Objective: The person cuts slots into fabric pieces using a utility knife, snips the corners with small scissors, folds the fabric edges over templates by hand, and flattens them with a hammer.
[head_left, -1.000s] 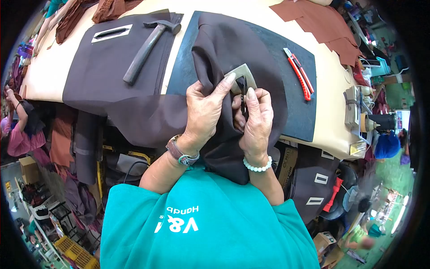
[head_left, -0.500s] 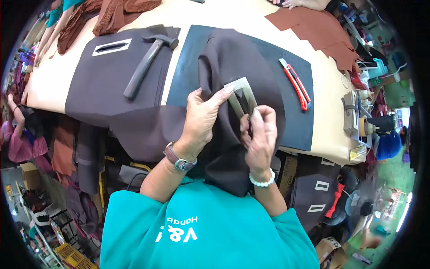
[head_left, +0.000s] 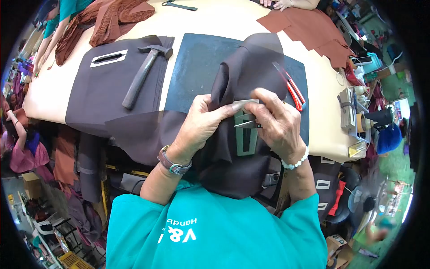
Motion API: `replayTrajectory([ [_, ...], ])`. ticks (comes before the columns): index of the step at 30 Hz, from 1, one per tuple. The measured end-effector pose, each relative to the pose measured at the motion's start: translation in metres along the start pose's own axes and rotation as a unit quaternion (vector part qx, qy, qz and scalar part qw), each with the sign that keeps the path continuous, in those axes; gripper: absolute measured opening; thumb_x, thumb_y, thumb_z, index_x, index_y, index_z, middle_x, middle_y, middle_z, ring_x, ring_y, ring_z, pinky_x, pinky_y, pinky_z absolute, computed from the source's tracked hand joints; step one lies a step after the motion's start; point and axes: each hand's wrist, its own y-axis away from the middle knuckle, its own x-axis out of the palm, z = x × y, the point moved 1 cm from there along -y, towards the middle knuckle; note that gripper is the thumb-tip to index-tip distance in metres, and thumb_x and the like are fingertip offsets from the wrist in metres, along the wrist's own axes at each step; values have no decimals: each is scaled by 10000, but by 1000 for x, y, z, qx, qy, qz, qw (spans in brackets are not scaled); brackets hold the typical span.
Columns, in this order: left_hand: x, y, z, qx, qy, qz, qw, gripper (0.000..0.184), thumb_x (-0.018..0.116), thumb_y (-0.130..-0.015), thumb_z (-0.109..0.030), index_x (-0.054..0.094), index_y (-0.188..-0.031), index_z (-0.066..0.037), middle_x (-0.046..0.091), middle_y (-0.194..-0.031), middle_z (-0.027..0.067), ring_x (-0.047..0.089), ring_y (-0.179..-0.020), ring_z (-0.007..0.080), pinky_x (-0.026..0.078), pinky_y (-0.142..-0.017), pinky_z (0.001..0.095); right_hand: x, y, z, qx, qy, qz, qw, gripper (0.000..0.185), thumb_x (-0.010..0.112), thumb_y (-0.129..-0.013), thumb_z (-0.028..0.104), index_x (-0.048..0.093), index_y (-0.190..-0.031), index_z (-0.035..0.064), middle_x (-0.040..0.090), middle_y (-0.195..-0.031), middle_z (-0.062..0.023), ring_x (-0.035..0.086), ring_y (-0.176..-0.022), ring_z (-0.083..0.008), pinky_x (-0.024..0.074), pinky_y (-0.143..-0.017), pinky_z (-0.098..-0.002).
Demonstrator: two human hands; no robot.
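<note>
Head view: dark brown sheet [head_left: 219, 152] bunched in folds over the near edge of the cutting mat [head_left: 197, 67], with a loose end draping left across the near edge of the worktable [head_left: 331, 107]; its pale slotted patch [head_left: 239, 138] sits between the hands.
Left hand [head_left: 201, 119]: closed in a pinch, thumb flat on the patch's far-left corner; most of the fingers hidden by the folds.
Right hand [head_left: 282, 127]: curled closed around what look like small scissors [head_left: 245, 124], pointed blades lying across the slot; the handles are hidden.
Feel: sheet probably light, soft and floppy, perhaps a little slippery; patch seems stiffer; best held by its border, fingertips clear of the blades.
Hammer [head_left: 142, 80]: resting on the stacked sheets [head_left: 96, 94], left of the mat.
Red cutter [head_left: 294, 93]: lying by the mat's right edge.
</note>
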Motion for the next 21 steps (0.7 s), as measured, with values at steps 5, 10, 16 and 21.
replayTrajectory([
  [5,-7,2,-2,-26,4,-11,1000,245,625,-835,-62,550,-1042,45,629,-993,99,603,-878,117,488,-795,245,0,-10,-5,78,-102,74,989,217,635,-634,19,557,-832,63,601,-845,-70,611,-663,-250,473,-546,-333],
  [10,4,5,-6,-37,25,-26,999,234,667,-798,-67,604,-1007,18,657,-923,85,630,-830,145,505,-762,271,26,-4,-21,232,-212,5,949,136,623,-758,54,586,-883,15,604,-711,-130,606,-601,-229,458,-546,-299],
  [16,-7,-5,-17,71,30,-75,994,279,625,-822,-59,563,-1072,49,655,-983,150,634,-897,197,499,-814,303,15,34,-17,456,-398,-38,795,318,618,-847,161,584,-1059,-75,632,-919,-81,557,-848,-103,448,-780,-241],
  [21,-50,-12,-28,187,-132,-241,943,322,647,-831,-78,546,-1120,23,652,-991,108,615,-877,145,469,-809,261,6,86,13,529,-409,88,738,150,611,-809,37,619,-938,-40,646,-791,-36,543,-749,-77,440,-697,-235],
])
